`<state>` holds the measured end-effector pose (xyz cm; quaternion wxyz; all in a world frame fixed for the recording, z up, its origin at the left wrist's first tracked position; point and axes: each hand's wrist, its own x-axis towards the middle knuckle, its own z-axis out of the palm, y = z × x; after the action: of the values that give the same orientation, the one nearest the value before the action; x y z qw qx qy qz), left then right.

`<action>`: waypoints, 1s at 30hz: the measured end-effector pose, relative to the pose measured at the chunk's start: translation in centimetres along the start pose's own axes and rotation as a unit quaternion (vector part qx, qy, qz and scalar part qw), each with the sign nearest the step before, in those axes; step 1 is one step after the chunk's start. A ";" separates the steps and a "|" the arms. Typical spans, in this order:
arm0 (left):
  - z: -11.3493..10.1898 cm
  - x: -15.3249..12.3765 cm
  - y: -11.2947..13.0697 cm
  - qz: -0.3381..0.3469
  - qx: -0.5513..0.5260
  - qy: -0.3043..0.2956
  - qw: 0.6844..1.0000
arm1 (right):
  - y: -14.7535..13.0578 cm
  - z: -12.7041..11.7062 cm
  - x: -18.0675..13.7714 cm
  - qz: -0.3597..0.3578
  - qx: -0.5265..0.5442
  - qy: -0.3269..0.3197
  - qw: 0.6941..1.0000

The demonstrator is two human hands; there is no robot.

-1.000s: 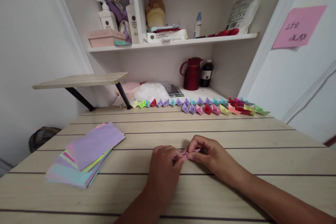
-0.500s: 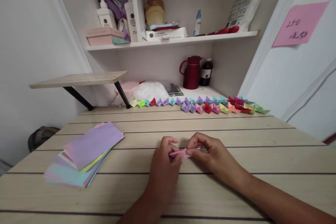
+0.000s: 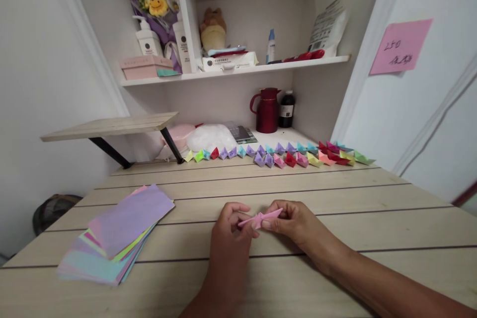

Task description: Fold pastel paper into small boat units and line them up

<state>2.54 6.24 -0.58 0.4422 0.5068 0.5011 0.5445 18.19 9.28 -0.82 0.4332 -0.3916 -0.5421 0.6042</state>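
A pink paper boat (image 3: 260, 218) with pointed ends is pinched between my two hands, low over the wooden table (image 3: 328, 198). My left hand (image 3: 231, 228) grips its left end between thumb and fingers. On the other side, my right hand (image 3: 288, 221) has its thumb against the near face and its fingers behind. The boat's underside is partly hidden by my thumbs. To the left lies a fanned stack of coloured paper sheets (image 3: 130, 218), a purple one on top.
Folded paper boats (image 3: 290, 159) in many colours line the table's far edge. A small raised wooden shelf (image 3: 112, 125) stands at the back left. Behind are a dark red jug (image 3: 267, 112), a dark bottle (image 3: 286, 109) and a white plastic bag (image 3: 212, 137).
My right fingers have shifted outward along the boat, so more of its right end shows. The whole scene sits slightly lower as the camera has tilted up.
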 end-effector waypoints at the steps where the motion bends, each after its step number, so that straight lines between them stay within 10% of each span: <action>1: 0.0 0.1 -0.1 -0.016 -0.034 -0.001 0.999 | -0.1 0.0 0.0 0.004 0.018 -0.002 1.000; 18: -1.3 0.5 0.0 -0.065 -0.060 -0.056 0.995 | -0.9 0.0 -0.4 0.010 0.064 -0.066 0.996; 22: -1.7 1.3 -0.4 -0.022 0.053 -0.058 0.997 | -0.7 -0.8 0.0 -0.063 -0.132 -0.043 0.988; 25: -2.2 2.0 -1.1 0.054 0.197 -0.055 0.977 | -0.3 -1.8 0.6 -0.161 -0.333 -0.011 0.929; 30: -2.3 2.1 -1.7 0.123 0.327 -0.088 0.933 | 0.2 -2.9 1.3 -0.188 -0.401 0.004 0.897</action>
<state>0.04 8.28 -1.96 0.2243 0.7267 0.5443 0.3541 20.48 11.45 -1.36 0.3471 -0.4256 -0.8001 0.2415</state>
